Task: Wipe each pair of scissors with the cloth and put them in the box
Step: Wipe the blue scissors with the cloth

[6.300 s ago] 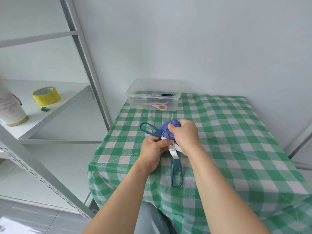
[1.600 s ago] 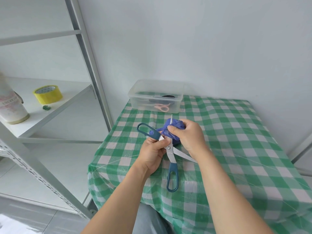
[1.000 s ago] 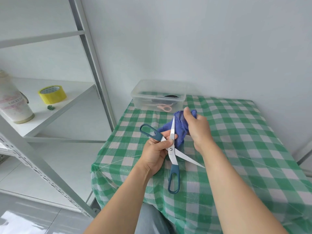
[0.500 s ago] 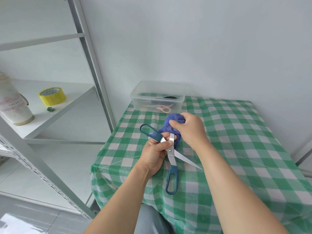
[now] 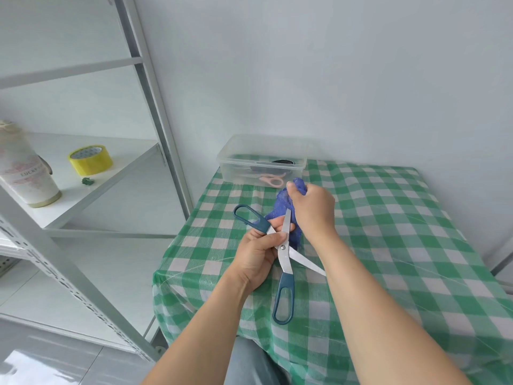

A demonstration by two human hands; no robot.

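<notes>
Left hand [image 5: 259, 255] mid-frame, fingers curled, thumb pinching; right hand [image 5: 312, 211] above it, fist closed, forearms converging.

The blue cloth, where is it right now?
In the head view the blue cloth is bunched in the right hand, against the upper blade of the open scissors held by the left hand, just in front of the clear box.
</notes>
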